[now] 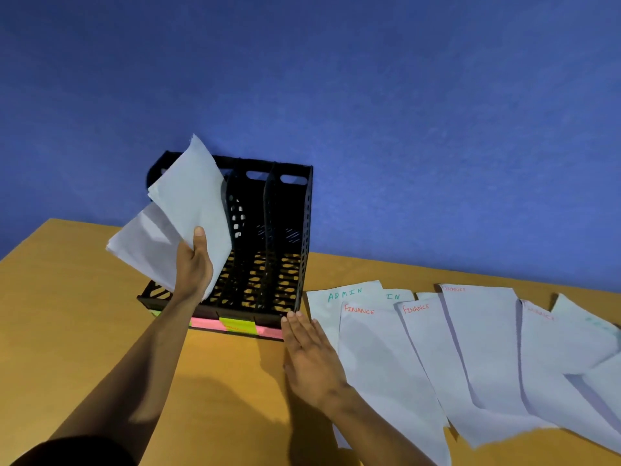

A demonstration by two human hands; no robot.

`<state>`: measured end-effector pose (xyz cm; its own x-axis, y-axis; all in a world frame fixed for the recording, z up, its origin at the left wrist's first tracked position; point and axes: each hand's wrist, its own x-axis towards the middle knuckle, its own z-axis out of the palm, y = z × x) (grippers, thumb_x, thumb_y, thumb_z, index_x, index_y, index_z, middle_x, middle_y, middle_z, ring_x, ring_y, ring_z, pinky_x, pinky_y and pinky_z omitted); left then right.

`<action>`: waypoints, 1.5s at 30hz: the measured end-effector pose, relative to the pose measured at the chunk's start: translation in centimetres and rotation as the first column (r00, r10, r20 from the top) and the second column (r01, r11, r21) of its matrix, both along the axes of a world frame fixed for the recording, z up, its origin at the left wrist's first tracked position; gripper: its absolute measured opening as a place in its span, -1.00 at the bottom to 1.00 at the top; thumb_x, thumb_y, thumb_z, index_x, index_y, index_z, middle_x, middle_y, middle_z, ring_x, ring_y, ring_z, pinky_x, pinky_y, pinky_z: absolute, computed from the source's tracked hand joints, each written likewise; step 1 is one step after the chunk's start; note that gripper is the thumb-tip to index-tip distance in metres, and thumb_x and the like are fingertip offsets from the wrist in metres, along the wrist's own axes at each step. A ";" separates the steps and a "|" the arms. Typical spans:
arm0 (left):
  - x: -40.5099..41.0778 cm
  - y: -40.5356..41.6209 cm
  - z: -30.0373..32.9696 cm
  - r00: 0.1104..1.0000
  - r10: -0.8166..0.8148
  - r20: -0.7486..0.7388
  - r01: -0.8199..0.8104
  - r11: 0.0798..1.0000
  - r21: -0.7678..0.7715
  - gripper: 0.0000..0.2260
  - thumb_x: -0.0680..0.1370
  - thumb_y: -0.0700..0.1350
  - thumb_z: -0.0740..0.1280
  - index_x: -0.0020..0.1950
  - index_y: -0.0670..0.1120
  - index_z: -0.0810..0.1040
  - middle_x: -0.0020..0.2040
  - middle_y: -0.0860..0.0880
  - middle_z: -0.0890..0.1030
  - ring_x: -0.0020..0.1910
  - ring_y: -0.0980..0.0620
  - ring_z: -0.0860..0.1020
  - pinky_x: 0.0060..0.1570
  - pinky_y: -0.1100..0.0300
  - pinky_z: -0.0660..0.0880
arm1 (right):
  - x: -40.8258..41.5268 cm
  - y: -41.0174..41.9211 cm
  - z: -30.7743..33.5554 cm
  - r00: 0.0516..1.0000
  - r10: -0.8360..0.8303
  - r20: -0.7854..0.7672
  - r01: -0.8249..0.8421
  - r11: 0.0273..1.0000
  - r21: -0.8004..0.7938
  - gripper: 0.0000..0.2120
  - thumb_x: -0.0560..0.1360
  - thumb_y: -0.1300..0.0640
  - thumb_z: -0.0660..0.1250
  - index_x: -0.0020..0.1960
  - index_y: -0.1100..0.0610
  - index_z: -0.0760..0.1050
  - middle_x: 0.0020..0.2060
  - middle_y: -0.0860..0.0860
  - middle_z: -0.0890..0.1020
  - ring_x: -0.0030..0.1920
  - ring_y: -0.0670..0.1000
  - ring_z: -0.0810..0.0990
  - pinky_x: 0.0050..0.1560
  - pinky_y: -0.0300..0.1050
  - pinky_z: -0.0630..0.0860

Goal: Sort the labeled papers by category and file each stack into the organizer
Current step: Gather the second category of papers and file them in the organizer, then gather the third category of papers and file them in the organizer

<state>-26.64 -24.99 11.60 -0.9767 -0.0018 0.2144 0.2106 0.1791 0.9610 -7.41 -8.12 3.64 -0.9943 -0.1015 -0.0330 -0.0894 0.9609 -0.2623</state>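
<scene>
Nearest, the right hand [311, 356] lies flat, fingers straight and together, on the desk [84, 314], its tips touching the organizer's [285, 210] front corner; white papers [470, 348] marked FINANCE and ADMIN fan out at 3 o'clock. Farther, at 10 o'clock, the left hand [195, 267] grips a blank-faced stack [181, 213], tilted over the black slotted organizer's left compartment.
</scene>
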 end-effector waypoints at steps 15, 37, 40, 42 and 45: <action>0.7 0.6 -5.5 0.972 0.225 0.064 -0.208 0.957 -0.202 -0.75 0.55 -0.34 0.28 0.22 -0.27 0.37 0.18 -0.31 0.51 0.14 -0.23 0.49 0.04 0.05 0.43 | 0.5 0.7 -1.2 1.000 0.016 -0.005 -0.016 1.000 -0.011 -0.25 0.57 0.04 0.27 0.59 0.17 -0.07 0.59 0.03 -0.20 0.57 0.05 -0.24 0.49 -0.01 -0.34; 21.6 12.7 -12.2 0.802 -0.339 0.492 0.551 0.739 -0.388 -0.65 0.57 -0.19 0.33 0.35 -0.13 0.42 0.28 -0.13 0.46 0.17 -0.08 0.50 0.14 0.07 0.49 | 19.2 10.5 -7.0 0.881 -0.412 0.232 0.448 0.885 -0.129 -0.32 0.53 -0.16 0.21 0.57 -0.03 0.07 0.59 -0.01 -0.02 0.58 0.03 -0.11 0.53 0.01 -0.17; 22.4 14.1 -12.7 0.680 -0.266 0.683 0.571 0.777 -0.265 -0.61 0.57 -0.20 0.32 0.38 -0.19 0.39 0.20 -0.16 0.49 0.12 -0.10 0.51 0.11 0.09 0.47 | 20.1 11.1 -6.9 0.838 -0.484 0.253 0.515 0.854 -0.072 -0.37 0.53 0.04 0.16 0.57 -0.08 0.06 0.59 -0.01 -0.05 0.58 0.01 -0.12 0.53 0.01 -0.16; 22.6 14.8 -12.7 0.664 -0.209 0.718 0.522 0.817 -0.244 -0.64 0.55 -0.23 0.32 0.34 -0.23 0.41 0.10 -0.17 0.52 0.02 -0.13 0.53 -0.01 0.08 0.48 | 20.8 11.5 -6.4 0.831 -0.512 0.217 0.546 0.826 -0.141 -0.39 0.47 0.09 0.15 0.52 -0.09 0.21 0.58 0.02 0.06 0.58 0.04 -0.02 0.52 -0.01 -0.06; 22.6 15.3 -12.4 0.686 -0.174 0.707 0.459 0.857 -0.234 -0.66 0.53 -0.27 0.32 0.29 -0.28 0.42 0.03 -0.21 0.54 -0.13 -0.19 0.55 -0.34 0.14 0.46 | 21.5 11.9 -5.6 0.832 -0.545 0.103 0.545 0.768 -0.336 -0.44 0.36 0.17 0.17 0.35 -0.02 0.51 0.45 0.07 0.39 0.48 0.15 0.31 0.47 0.09 0.22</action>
<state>-4.03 -9.65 -0.79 -0.7918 0.2721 -0.5468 -0.3165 0.5829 0.7484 14.10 3.80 -1.97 -0.8860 0.4530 -0.0988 0.4218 0.6991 -0.5774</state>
